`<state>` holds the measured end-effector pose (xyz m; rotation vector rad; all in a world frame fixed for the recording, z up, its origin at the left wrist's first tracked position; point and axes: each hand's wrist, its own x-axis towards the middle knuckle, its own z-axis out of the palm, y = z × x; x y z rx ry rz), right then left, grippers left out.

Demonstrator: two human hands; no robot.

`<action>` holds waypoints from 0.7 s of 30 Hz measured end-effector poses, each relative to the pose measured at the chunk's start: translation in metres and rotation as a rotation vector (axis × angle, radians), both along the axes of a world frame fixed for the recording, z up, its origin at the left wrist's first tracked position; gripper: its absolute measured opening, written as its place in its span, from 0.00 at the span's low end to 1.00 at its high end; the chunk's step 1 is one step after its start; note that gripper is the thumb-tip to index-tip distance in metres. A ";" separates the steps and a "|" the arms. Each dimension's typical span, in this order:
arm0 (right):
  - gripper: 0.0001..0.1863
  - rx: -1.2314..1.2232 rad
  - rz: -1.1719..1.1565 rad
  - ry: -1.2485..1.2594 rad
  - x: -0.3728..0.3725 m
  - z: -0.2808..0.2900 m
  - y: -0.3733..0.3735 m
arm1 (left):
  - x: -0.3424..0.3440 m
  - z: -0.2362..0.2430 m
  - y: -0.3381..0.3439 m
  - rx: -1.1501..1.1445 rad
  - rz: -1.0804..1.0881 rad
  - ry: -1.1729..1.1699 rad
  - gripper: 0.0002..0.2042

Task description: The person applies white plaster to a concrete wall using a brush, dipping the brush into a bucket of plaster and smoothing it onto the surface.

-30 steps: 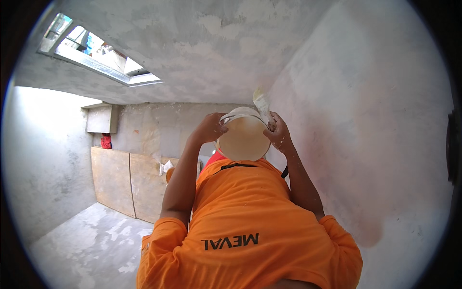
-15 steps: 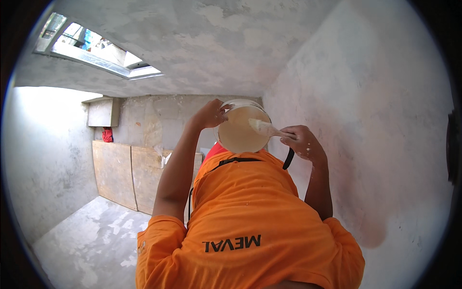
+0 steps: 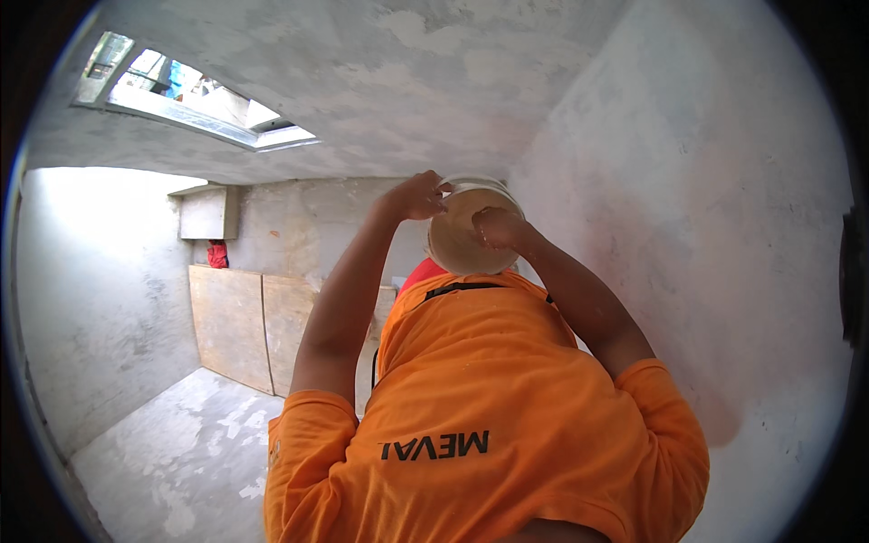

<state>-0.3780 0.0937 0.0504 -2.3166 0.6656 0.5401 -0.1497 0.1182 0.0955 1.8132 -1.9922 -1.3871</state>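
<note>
A whitish bucket (image 3: 484,184) is at my waist, its mouth facing up and its inside beige. My left hand (image 3: 421,195) is closed on its left rim. My right hand (image 3: 500,228) reaches into the mouth from the right, fingers curled and partly hidden. The paintbrush seen in this hand a moment before is hidden now behind the hand and inside the bucket. What lies at the bottom of the bucket cannot be made out.
A patchy grey-white wall (image 3: 688,199) rises close on my right. To the left are brownish boards (image 3: 228,321), a small box-like ledge (image 3: 206,213) with a red cloth (image 3: 217,254) under it, and a window opening (image 3: 195,100). The floor (image 3: 172,443) is blotched white.
My right hand has moved left and down into the bucket, taking the paintbrush out of sight. The left hand still holds the rim; hand and bucket sit slightly higher and further right in view.
</note>
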 end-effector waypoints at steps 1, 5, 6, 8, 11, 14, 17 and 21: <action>0.09 0.005 -0.004 -0.032 -0.002 -0.019 0.000 | -0.003 0.012 0.000 -0.018 -0.002 0.002 0.23; 0.09 -0.034 -0.050 0.048 0.007 -0.035 0.001 | -0.010 0.025 -0.007 0.047 0.033 -0.081 0.24; 0.09 -0.031 -0.062 0.080 0.009 -0.034 0.001 | -0.010 0.023 -0.006 0.008 0.034 -0.067 0.23; 0.10 -0.025 -0.090 0.144 0.013 -0.031 -0.002 | -0.008 0.019 -0.005 -0.035 0.027 -0.068 0.22; 0.10 -0.021 -0.088 0.082 0.009 -0.018 -0.004 | -0.009 0.018 -0.007 -0.011 0.013 -0.087 0.24; 0.12 -0.062 -0.074 -0.050 0.003 -0.035 -0.001 | -0.002 -0.001 -0.010 0.030 -0.001 -0.078 0.27; 0.12 -0.110 -0.055 -0.006 0.003 -0.043 0.001 | 0.000 -0.005 -0.011 0.017 -0.021 -0.083 0.28; 0.15 -0.178 -0.212 -0.092 -0.003 -0.028 0.001 | -0.005 0.003 -0.012 0.036 -0.004 -0.099 0.26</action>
